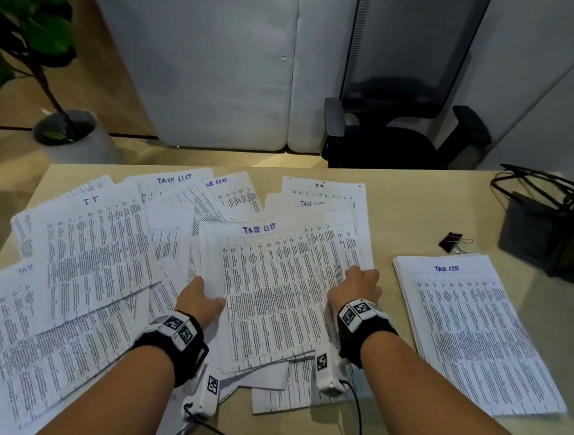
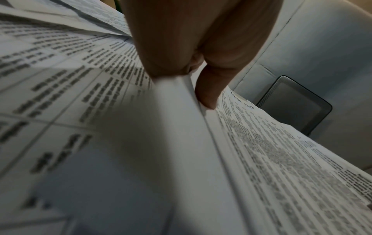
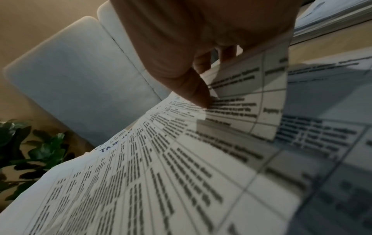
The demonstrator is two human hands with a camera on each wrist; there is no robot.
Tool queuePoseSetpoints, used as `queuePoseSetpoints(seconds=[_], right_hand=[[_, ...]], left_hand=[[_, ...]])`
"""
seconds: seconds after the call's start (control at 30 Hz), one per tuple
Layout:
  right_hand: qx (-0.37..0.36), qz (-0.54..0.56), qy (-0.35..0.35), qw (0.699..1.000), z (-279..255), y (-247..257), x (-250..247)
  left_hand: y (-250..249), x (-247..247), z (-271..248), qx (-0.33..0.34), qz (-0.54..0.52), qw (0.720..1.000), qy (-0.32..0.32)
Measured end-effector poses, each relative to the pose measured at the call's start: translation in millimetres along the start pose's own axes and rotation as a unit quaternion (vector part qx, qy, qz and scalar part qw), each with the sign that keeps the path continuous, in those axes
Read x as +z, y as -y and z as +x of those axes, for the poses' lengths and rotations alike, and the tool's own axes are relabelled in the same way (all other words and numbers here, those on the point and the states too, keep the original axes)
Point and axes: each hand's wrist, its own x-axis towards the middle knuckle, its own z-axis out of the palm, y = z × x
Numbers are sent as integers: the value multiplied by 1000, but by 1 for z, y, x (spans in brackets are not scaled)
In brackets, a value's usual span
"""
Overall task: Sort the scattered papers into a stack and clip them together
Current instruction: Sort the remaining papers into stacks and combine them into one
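Printed task-list sheets lie scattered (image 1: 97,257) over the left and middle of the wooden table (image 1: 417,207). In the middle I hold a small bundle of sheets (image 1: 273,291) by both side edges. My left hand (image 1: 200,299) pinches its left edge, thumb (image 2: 207,95) on top and fingers underneath. My right hand (image 1: 359,284) grips the right edge, thumb (image 3: 199,95) pressed on the print and the edge curling up. A squared stack (image 1: 475,331) rests to the right. A black binder clip (image 1: 452,242) lies just behind that stack.
A black box with cables (image 1: 532,229) sits at the table's right rear. An office chair (image 1: 404,99) stands beyond the far edge, before grey panels. A potted plant (image 1: 62,131) is on the floor at left.
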Motion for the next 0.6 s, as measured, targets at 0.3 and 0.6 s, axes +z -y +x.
queuePoseSetpoints(seconds=[0.3, 0.6], right_hand=[[16, -36, 1, 999, -15, -1, 12], [-74, 67, -54, 993, -13, -2, -6]], left_hand=[[-5, -1, -6, -3, 6, 1000, 2], [-6, -2, -12, -3, 5, 1000, 2]])
